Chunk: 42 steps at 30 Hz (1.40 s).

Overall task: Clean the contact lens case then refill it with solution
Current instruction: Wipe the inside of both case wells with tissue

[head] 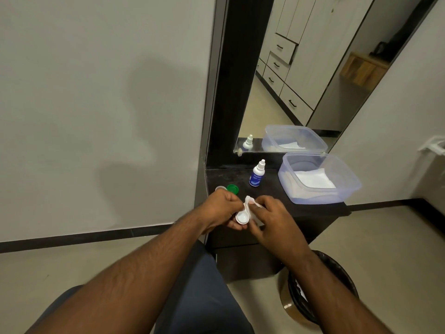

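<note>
Both hands meet just in front of the solution bottle [257,174] — left hand [222,208] grips the lens case [242,216], light, slick plastic, best held by its rim — right hand [269,219] pinches a soft tissue [250,201] into it.

Soft, even room light, a bit dim. Big fuzzy shadows on the wall [101,97]. Straight lines bent near the edges. Slightly blurry arms close up. No strong glare in the mirror [301,75].
</note>
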{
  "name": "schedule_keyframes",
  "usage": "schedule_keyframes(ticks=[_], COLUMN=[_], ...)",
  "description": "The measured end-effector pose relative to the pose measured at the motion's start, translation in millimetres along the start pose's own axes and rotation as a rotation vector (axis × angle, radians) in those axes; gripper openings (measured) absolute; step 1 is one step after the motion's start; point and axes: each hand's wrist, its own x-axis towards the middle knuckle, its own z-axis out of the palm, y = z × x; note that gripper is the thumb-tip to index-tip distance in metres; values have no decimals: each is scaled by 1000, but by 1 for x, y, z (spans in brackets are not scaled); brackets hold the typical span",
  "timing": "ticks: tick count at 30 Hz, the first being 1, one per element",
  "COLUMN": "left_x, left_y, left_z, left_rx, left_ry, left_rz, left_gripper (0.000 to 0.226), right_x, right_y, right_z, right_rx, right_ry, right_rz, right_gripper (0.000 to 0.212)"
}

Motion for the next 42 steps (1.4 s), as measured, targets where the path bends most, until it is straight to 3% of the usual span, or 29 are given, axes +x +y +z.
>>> schedule_keyframes(ticks=[10,12,16,19,25,29,32,35,37,40,42], left_x=[-3,-2,-1,-4,-8,-9,-10,-15,-18,-18,-15], left_y=[1,0,-2,0,1,1,2,6,6,-3,-8], left_z=[4,5,4,4,4,4,1,1,3,4,5], left_rx=[37,50,73,112,186,195,223,223,242,493,687], left_ry=[36,41,49,6,-38,-54,-103,-126,-54,122,124], left_rz=[20,36,55,48,57,59,62,71,125,356,507], left_gripper=[18,21,26,19,16,15,16,17,19,24,42], right_x=[8,8,17,22,21,25,28,25,22,18,18], right_y=[-5,-8,-10,-2,13,22,22,21,23,22,19], right_z=[-5,-2,0,-3,-16,-29,-33,-30,-25,-18,-14], right_rx=[-151,-98,234,331,418,165,61,64,104,160,174], right_ry=[-80,-83,-56,-137,-239,-390,-459,-378,-273,-111,-60], right_rz=[-46,35,345,417,307,-16,-145,-159,-99,59,123], right_gripper=[30,29,35,32,21,29,33,29,26,24,25])
